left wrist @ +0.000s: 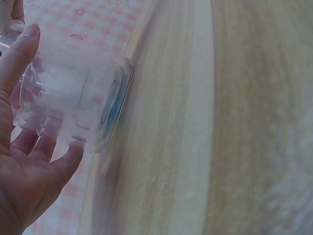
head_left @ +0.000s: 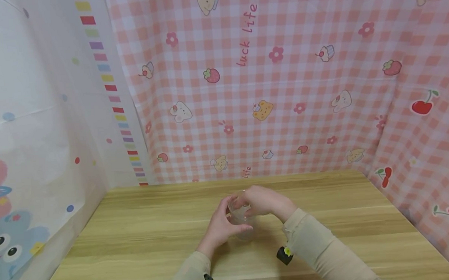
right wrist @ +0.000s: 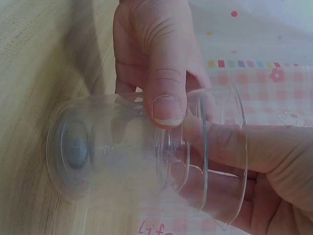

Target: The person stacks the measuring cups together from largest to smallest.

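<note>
Clear glass beakers, nested one in another, stand on the wooden table between both hands. My left hand (head_left: 220,228) holds the outer beaker (right wrist: 112,166) round its side, with the thumb across the front and fingers behind. From above, my right hand (head_left: 266,201) reaches into the open top, its thumb and fingers gripping an inner beaker (right wrist: 206,166) near the rim. Several rims show one within another in the right wrist view. The outer beaker's base (left wrist: 117,103) is close over the tabletop in the left wrist view.
The light wood-grain table (head_left: 146,239) runs back to a pink checked cloth (head_left: 282,83) behind. A white patterned cloth (head_left: 39,123) hangs at the left, and a cherry-print cloth (head_left: 432,156) at the right. Black straps with yellow marks are at both wrists.
</note>
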`<state>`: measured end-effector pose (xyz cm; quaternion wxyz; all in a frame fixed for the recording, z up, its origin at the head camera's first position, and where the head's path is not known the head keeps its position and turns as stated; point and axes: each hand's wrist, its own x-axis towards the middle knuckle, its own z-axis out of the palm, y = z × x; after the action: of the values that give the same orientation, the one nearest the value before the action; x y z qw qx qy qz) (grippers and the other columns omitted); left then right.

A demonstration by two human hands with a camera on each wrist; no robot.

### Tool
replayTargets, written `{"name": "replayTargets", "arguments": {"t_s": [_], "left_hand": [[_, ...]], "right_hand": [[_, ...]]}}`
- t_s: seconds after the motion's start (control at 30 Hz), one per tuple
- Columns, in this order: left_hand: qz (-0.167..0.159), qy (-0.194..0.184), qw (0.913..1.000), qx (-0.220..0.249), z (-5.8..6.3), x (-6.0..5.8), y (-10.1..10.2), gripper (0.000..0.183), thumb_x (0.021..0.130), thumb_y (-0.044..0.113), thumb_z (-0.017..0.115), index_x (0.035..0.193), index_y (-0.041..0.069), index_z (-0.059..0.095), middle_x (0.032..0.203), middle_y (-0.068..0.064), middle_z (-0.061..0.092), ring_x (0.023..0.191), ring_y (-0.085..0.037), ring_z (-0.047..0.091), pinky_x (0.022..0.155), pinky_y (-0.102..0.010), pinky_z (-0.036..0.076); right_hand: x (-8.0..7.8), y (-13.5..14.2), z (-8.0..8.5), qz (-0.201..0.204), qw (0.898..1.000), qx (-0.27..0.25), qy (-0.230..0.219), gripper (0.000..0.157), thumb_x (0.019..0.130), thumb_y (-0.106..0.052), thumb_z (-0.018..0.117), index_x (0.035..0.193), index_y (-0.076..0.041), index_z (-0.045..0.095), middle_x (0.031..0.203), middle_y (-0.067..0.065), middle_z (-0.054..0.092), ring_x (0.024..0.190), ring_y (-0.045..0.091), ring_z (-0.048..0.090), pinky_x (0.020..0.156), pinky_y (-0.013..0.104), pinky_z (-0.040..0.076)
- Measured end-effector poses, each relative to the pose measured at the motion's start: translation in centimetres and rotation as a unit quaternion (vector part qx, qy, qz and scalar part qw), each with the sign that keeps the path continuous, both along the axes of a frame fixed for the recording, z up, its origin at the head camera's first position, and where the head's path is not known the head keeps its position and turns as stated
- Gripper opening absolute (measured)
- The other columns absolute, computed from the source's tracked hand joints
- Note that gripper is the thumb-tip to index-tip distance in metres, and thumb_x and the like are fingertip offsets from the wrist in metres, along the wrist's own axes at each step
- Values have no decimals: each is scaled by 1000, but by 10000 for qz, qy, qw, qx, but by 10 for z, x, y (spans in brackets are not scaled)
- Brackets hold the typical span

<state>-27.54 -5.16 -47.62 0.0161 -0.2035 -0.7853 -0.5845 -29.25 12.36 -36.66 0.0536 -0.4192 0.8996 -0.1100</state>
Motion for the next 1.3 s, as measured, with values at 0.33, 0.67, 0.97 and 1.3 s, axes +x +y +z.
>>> {"name": "replayTargets", "arguments": {"t_s": [0.33, 0.67, 0.97, 1.3], "left_hand": [[-27, -33, 10000, 43, 1, 1, 0, 91, 73, 17, 90, 147, 11, 38, 146, -8, 46, 127, -32, 49, 103, -52, 44], [-50, 20, 10000, 40, -1, 1, 1, 91, 73, 19, 90, 147, 11, 38, 146, -8, 46, 127, -32, 49, 103, -51, 45], [-142, 54, 9997, 184, 3, 2, 0, 92, 73, 15, 90, 147, 9, 37, 147, -10, 44, 127, -34, 48, 101, -51, 46], [-200, 56, 9997, 88, 4, 0, 0, 91, 72, 12, 90, 146, 8, 38, 147, -12, 44, 126, -35, 48, 101, -50, 46]], "right_hand": [[0, 0, -2, -172, 9997, -18, -148, 33, 83, -4, 79, 115, -9, 74, 111, 2, 73, 100, 19, 67, 85, 33, 55], [1, 3, -3, -230, 9986, -368, -295, 33, 85, -1, 76, 116, -8, 73, 113, 5, 72, 102, 24, 67, 83, 33, 57], [2, 10, -9, -110, 9947, -977, -286, 27, 88, -2, 74, 114, -7, 73, 112, 8, 71, 100, 25, 68, 80, 31, 58], [5, 24, -17, -197, 9838, -1780, 41, 28, 90, -5, 71, 119, -4, 71, 115, 11, 70, 97, 23, 67, 77, 27, 57]]}}
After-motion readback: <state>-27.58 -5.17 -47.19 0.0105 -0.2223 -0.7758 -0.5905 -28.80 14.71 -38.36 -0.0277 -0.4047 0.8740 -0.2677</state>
